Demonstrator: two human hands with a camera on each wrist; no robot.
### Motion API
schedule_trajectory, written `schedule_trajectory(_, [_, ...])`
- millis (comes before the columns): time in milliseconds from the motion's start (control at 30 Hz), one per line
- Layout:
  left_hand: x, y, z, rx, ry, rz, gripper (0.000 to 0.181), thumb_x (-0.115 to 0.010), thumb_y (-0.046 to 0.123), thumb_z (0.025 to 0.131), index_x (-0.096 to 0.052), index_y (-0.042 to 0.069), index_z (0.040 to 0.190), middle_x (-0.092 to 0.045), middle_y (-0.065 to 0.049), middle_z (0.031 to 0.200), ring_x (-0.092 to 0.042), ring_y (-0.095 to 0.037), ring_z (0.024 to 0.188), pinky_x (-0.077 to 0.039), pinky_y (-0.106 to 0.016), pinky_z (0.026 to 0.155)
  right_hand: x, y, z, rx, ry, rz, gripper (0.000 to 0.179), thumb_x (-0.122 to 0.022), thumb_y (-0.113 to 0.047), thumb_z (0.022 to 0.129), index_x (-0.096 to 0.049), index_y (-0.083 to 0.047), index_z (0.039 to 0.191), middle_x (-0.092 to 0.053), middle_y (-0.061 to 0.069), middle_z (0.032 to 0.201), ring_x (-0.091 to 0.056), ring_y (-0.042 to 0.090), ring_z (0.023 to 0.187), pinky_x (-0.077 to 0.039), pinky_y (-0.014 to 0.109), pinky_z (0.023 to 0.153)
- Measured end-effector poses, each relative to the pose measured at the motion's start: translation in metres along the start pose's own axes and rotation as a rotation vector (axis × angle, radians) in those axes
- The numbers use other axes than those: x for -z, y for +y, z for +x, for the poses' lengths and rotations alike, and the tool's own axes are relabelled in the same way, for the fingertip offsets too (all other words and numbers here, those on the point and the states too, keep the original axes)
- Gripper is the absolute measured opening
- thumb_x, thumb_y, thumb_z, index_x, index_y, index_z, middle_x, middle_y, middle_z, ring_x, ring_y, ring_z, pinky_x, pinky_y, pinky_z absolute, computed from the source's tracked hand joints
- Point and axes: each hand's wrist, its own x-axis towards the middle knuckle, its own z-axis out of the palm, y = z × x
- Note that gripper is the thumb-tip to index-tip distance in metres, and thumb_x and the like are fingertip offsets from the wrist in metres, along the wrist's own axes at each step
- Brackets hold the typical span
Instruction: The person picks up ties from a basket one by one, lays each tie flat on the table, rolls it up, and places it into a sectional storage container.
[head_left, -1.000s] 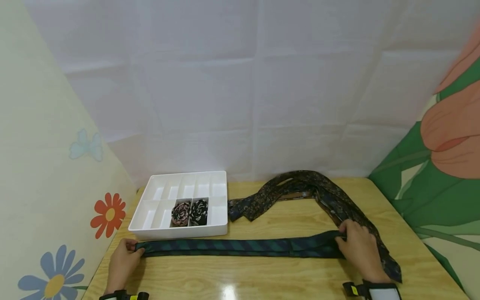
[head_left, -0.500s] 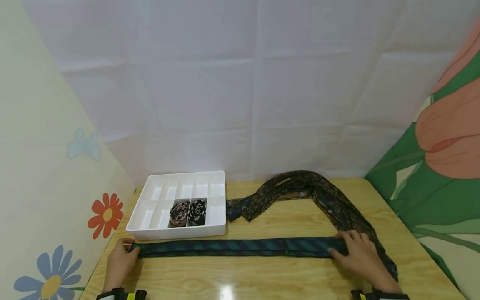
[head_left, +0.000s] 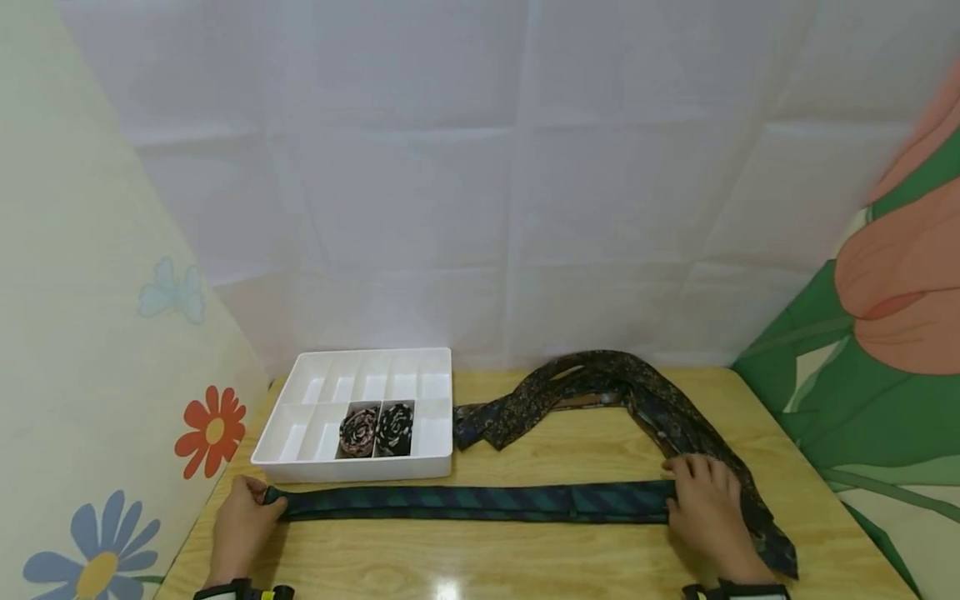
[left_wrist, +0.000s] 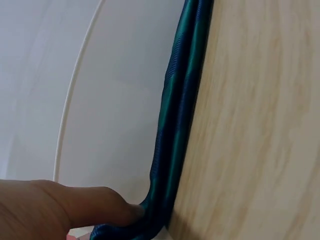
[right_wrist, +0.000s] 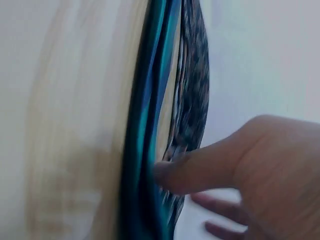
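A dark green and navy striped necktie (head_left: 480, 502), folded lengthwise, lies straight across the table in front of the white tray (head_left: 352, 472). My left hand (head_left: 243, 529) pinches its narrow left end; in the left wrist view the thumb (left_wrist: 107, 205) presses on the fabric, which bends under it. My right hand (head_left: 708, 508) lies over the right end, hiding it. In the blurred right wrist view, the right thumb (right_wrist: 200, 170) meets the tie's edge, and the other fingers stand apart from the thumb.
Inside the tray's compartments sit two rolled ties, one pinkish-black (head_left: 358, 433) and one black-and-white (head_left: 395, 429). Dark patterned ties (head_left: 592, 367) curve across the back right, passing close behind my right hand. A white sheet (head_left: 480, 208) backs the wooden table (head_left: 360, 554).
My right hand has shifted over the tie's right end, and that raised, spread end now lies flatter and narrower. The left hand keeps its pinch in place.
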Motion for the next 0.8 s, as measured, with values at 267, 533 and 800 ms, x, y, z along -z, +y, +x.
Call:
schedule_trajectory(267, [0.000, 0.008, -0.009, -0.143, 0.026, 0.018, 0.037, -0.067, 0.019, 0.095, -0.057, -0.012, 0.113, -0.062, -0.029, 0.103, -0.059, -0.039, 0.093, -0.052, -0.045, 0.078, -0.018, -0.083, 0.011, 0.362, -0.123, 0.187, 0.026, -0.080, -0.016, 0.095, -0.071, -0.025, 0.118, -0.063, -0.002, 0.125, -0.059, 0.024, 0.114, -0.057, 0.047, 0.091])
schedule_trajectory(533, [-0.005, 0.012, -0.012, -0.252, 0.033, -0.044, 0.023, -0.059, 0.008, 0.103, -0.070, -0.007, 0.117, -0.070, -0.027, 0.109, -0.067, -0.030, 0.087, -0.054, -0.034, 0.068, -0.034, -0.121, 0.021, 0.454, -0.240, 0.140, 0.015, -0.080, -0.026, 0.095, -0.073, -0.026, 0.108, -0.061, -0.008, 0.113, -0.055, 0.011, 0.098, -0.051, 0.034, 0.076])
schedule_trajectory(800, [-0.014, 0.012, -0.013, -0.207, -0.010, 0.019, 0.039, -0.077, 0.018, 0.095, -0.064, -0.013, 0.114, -0.068, -0.031, 0.105, -0.065, -0.039, 0.093, -0.055, -0.051, 0.081, -0.048, -0.156, 0.030, 0.551, -0.309, 0.165, 0.024, -0.075, -0.030, 0.100, -0.074, -0.027, 0.124, -0.061, -0.007, 0.115, -0.053, 0.009, 0.099, -0.051, 0.033, 0.081])
